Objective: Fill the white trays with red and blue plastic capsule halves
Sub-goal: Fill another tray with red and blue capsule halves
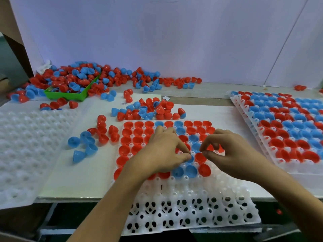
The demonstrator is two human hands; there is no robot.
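Two bare hands over the white perforated plastic tray [192,212] at the near edge of the white tabletop [78,180], the tray's near rows overhanging that edge and still unfilled. Left hand [164,151] resting palm-down on the tray's middle, thumb and forefinger pinched together on a blue plastic capsule half [190,158] sitting in or just above a cell; cannot tell whether seated. Right hand [227,152] beside it, thumb and forefinger curled close around a red plastic capsule half [209,147], tips nearly meeting, the piece partly hidden.

Far rows of that tray filled open-side-up, mostly red, with a blue streak running through the middle toward the near side. Just beyond the tray's far edge, a small loose heap of red and blue capsule halves [148,110]; another scatter of red and blue halves [97,137] off the tray's left edge.

Toward the right edge of the tabletop, a tilted stack of white trays packed with red and blue halves [286,126]. At the left edge, an empty white dimpled tray [26,145]. In the far left corner, a green plastic bin [70,96] heaped with capsule halves, more spilled along the far edge against the pale backboard [157,32].
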